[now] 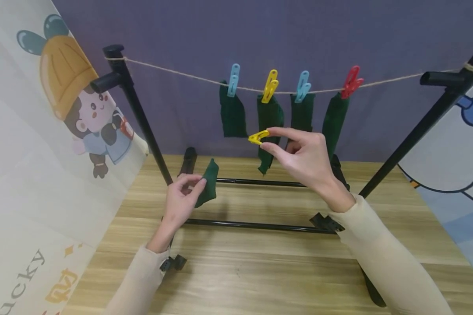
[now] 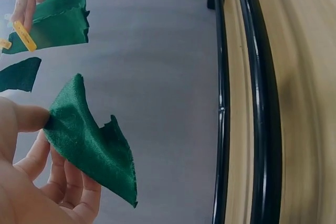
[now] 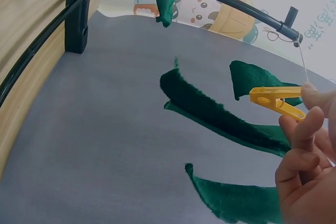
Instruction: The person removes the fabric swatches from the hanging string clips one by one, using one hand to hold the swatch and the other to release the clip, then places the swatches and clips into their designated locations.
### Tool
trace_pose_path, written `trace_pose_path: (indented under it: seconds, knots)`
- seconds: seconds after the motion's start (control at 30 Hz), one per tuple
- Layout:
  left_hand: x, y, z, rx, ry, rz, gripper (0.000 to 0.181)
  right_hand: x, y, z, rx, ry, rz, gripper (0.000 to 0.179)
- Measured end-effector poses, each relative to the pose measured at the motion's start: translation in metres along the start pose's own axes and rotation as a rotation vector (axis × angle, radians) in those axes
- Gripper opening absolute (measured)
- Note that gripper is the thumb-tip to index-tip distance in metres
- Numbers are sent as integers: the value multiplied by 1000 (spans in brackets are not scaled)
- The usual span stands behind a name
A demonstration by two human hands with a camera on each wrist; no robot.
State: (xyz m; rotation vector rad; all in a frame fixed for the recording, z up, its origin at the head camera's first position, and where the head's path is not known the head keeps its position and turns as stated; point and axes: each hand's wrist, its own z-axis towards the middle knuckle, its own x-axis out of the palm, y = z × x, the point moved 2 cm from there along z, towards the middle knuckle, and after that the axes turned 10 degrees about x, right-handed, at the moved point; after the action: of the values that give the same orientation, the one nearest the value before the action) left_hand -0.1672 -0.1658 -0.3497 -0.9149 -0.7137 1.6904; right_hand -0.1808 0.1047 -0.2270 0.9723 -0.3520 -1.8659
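Done: four dark green felt strips [image 1: 270,116] pegged on the taut twine line [image 1: 181,75] | Left: left hand [image 1: 181,199] pinches a fifth green strip [image 1: 208,183] below the line | right hand [image 1: 305,157] fingers pinch a loose yellow plastic clothespin [image 1: 258,137] just under the line.

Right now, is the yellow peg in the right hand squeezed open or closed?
Closed, it seems: the peg sits pinched in the right hand, its tips together.

Dark green cloth scrap [image 1: 207,189]; yellow peg [image 1: 258,137]; line pegs blue, yellow, blue, red; black rack [image 1: 142,118].
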Motion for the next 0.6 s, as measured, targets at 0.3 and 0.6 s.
trace_pose_path:
  seconds: [0.3, 0.6]
  knots:
    - [-3, 5, -6, -29, -4, -2, 15, -1, -11, -7, 15, -7, -19, 30]
    - [-8, 10, -10, -34, 10, 4, 14, 0, -12, -11, 41, -1, -17, 30]
